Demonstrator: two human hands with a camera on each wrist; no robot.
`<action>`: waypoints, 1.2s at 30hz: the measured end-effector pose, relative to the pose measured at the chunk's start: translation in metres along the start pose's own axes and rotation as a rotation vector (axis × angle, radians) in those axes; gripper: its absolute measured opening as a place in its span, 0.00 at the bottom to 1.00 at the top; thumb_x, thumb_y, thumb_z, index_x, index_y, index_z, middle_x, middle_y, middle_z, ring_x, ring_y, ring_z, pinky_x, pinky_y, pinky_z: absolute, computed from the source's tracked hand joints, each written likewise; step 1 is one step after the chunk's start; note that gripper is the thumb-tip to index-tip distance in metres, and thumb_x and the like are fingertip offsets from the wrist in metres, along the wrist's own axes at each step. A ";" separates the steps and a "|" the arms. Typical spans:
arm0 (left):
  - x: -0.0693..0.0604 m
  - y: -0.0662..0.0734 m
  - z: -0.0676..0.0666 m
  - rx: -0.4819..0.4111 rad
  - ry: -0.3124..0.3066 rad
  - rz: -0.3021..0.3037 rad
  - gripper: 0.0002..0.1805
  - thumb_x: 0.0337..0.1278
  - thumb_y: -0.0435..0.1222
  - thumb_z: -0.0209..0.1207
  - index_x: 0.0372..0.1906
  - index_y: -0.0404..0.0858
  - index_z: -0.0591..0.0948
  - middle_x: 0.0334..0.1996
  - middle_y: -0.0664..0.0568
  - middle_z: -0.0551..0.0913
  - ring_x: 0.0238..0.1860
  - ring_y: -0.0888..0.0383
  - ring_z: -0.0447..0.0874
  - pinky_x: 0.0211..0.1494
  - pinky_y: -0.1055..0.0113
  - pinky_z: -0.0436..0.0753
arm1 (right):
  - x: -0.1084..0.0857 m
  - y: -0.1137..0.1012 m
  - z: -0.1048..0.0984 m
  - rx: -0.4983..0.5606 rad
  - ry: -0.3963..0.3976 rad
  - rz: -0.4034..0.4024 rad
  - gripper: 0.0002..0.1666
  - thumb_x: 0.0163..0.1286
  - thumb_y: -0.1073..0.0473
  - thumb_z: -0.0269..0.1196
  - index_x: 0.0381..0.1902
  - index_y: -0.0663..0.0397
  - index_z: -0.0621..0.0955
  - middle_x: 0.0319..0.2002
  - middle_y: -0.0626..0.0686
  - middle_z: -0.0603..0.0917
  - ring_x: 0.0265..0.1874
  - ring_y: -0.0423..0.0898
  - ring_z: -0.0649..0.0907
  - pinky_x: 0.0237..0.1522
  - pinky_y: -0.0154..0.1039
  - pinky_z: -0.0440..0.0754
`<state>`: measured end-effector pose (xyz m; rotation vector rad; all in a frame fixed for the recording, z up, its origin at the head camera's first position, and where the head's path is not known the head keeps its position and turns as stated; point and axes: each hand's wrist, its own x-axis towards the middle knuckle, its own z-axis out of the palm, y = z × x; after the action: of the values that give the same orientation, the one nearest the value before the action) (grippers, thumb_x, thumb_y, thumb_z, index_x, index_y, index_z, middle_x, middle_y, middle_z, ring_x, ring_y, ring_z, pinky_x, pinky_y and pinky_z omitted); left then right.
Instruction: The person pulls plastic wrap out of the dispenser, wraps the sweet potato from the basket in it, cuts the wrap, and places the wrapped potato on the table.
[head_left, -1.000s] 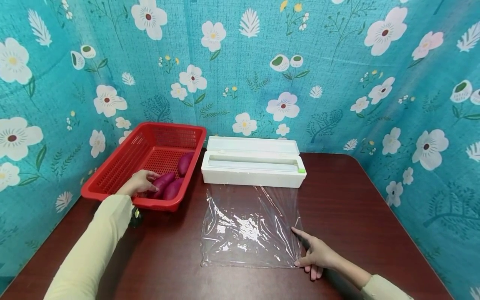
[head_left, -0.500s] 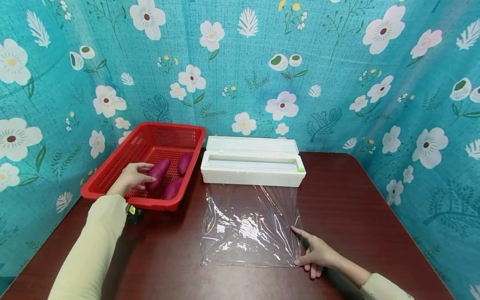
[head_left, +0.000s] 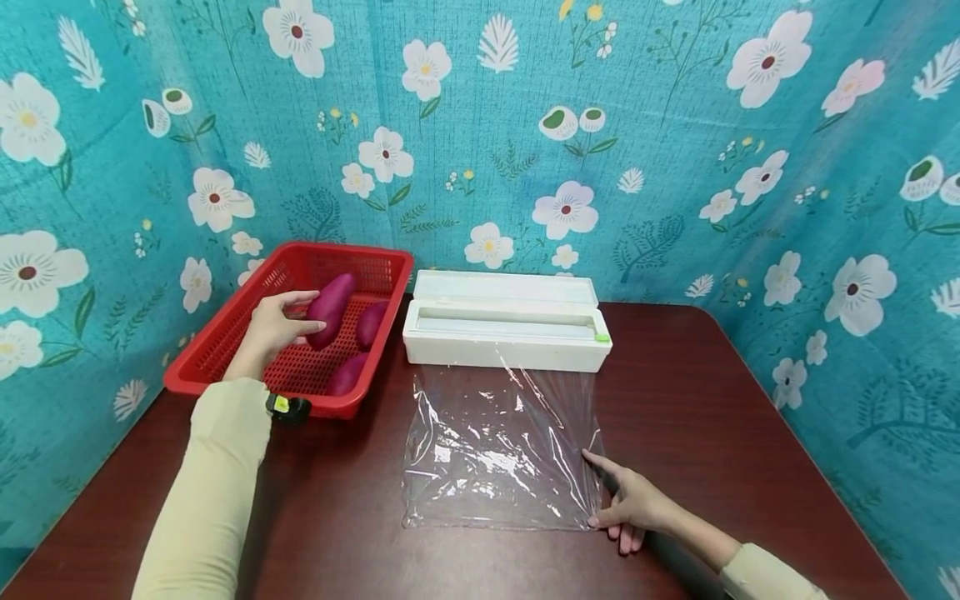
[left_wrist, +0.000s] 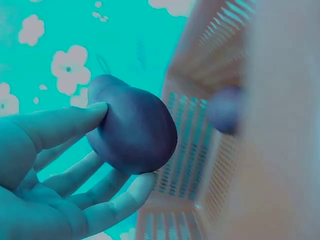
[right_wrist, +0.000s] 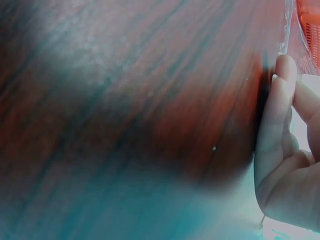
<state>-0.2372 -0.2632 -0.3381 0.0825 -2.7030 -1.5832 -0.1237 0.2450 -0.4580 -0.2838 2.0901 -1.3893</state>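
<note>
My left hand (head_left: pixel 276 327) holds a purple sweet potato (head_left: pixel 332 305) between thumb and fingers, lifted above the floor of the red basket (head_left: pixel 217 371). In the left wrist view the thumb presses one side of the sweet potato (left_wrist: pixel 137 130) and the fingertips support it from below. Two more sweet potatoes lie in the basket, one a front sweet potato (head_left: pixel 347 377), the other a rear sweet potato (head_left: pixel 371 325). My right hand (head_left: pixel 636 504) rests at the right edge of a clear sheet of cling film (head_left: pixel 487 454), forefinger extended and thumb at the near corner.
Behind the film stands a white cling film dispenser (head_left: pixel 507 343) with its lid (head_left: pixel 506 287) raised; the sheet runs out from its front. All stand on a dark brown table (head_left: pixel 690 400). A flowered blue curtain (head_left: pixel 480 150) encloses the back and sides.
My left hand has picked a sweet potato off the basket floor and raised it, moving up and away from me. The right hand and the film stay nearly still.
</note>
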 end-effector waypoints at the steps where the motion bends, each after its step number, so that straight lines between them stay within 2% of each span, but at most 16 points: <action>1: -0.001 0.004 0.002 0.001 -0.002 0.015 0.32 0.52 0.32 0.60 0.64 0.35 0.63 0.56 0.33 0.66 0.52 0.40 0.68 0.39 0.56 0.79 | 0.000 0.000 0.000 0.000 -0.001 0.004 0.57 0.50 0.64 0.68 0.68 0.58 0.45 0.10 0.55 0.76 0.07 0.52 0.78 0.07 0.44 0.74; 3: -0.003 0.011 0.006 0.016 -0.003 0.041 0.32 0.51 0.32 0.60 0.63 0.35 0.64 0.55 0.33 0.67 0.51 0.41 0.68 0.39 0.57 0.79 | 0.000 0.000 0.000 -0.005 -0.005 0.004 0.57 0.50 0.64 0.68 0.68 0.58 0.45 0.10 0.56 0.76 0.07 0.52 0.78 0.07 0.45 0.74; 9: -0.007 0.031 0.018 0.077 0.003 0.144 0.30 0.50 0.31 0.61 0.61 0.36 0.67 0.53 0.35 0.70 0.51 0.42 0.69 0.43 0.51 0.76 | 0.001 -0.001 0.000 -0.006 -0.008 0.011 0.57 0.50 0.63 0.68 0.68 0.58 0.45 0.10 0.55 0.76 0.07 0.51 0.78 0.08 0.45 0.74; 13: -0.007 0.041 0.031 0.123 -0.011 0.218 0.29 0.49 0.31 0.62 0.60 0.37 0.70 0.49 0.37 0.74 0.48 0.44 0.71 0.41 0.53 0.77 | 0.001 0.000 0.000 -0.008 -0.005 0.014 0.57 0.50 0.62 0.69 0.68 0.58 0.46 0.10 0.57 0.76 0.07 0.52 0.78 0.08 0.46 0.74; 17: -0.010 0.050 0.052 0.155 -0.083 0.289 0.28 0.47 0.31 0.63 0.58 0.39 0.72 0.50 0.40 0.74 0.48 0.46 0.72 0.39 0.55 0.79 | 0.001 0.002 0.001 -0.017 0.007 0.021 0.57 0.49 0.62 0.69 0.69 0.57 0.46 0.11 0.58 0.76 0.07 0.53 0.78 0.08 0.47 0.74; 22: -0.018 0.056 0.087 0.184 -0.160 0.453 0.26 0.41 0.27 0.65 0.53 0.35 0.76 0.48 0.42 0.76 0.44 0.47 0.75 0.38 0.58 0.78 | 0.000 0.003 0.003 -0.006 0.011 0.027 0.58 0.48 0.61 0.70 0.69 0.57 0.46 0.11 0.58 0.76 0.07 0.53 0.78 0.08 0.47 0.74; 26: -0.024 0.055 0.111 0.200 -0.240 0.551 0.25 0.38 0.26 0.66 0.50 0.33 0.77 0.46 0.43 0.78 0.42 0.49 0.77 0.40 0.60 0.76 | 0.001 0.003 0.004 0.000 0.011 0.032 0.58 0.48 0.61 0.70 0.68 0.57 0.46 0.11 0.58 0.76 0.07 0.53 0.78 0.08 0.46 0.74; 30: -0.027 0.052 0.129 0.200 -0.359 0.610 0.24 0.38 0.24 0.65 0.49 0.31 0.77 0.46 0.43 0.78 0.42 0.51 0.76 0.44 0.58 0.76 | 0.002 0.002 0.002 -0.005 0.007 0.014 0.57 0.49 0.61 0.69 0.69 0.57 0.46 0.11 0.57 0.76 0.07 0.53 0.78 0.08 0.47 0.74; 32: -0.029 0.050 0.139 0.197 -0.421 0.636 0.25 0.38 0.23 0.65 0.49 0.31 0.77 0.46 0.43 0.78 0.42 0.52 0.75 0.44 0.58 0.76 | 0.002 0.002 0.001 -0.008 0.003 0.004 0.57 0.49 0.61 0.69 0.69 0.57 0.46 0.11 0.57 0.76 0.07 0.53 0.78 0.08 0.47 0.74; 36: -0.034 0.044 0.161 0.224 -0.516 0.733 0.25 0.36 0.25 0.66 0.48 0.32 0.78 0.45 0.46 0.79 0.43 0.56 0.74 0.46 0.62 0.74 | 0.001 0.002 -0.001 -0.010 0.002 0.004 0.57 0.49 0.61 0.69 0.69 0.57 0.46 0.11 0.58 0.76 0.07 0.53 0.78 0.08 0.47 0.74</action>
<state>-0.2110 -0.0995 -0.3778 -1.3083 -2.6907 -1.1698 -0.1250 0.2464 -0.4593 -0.2826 2.0984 -1.3780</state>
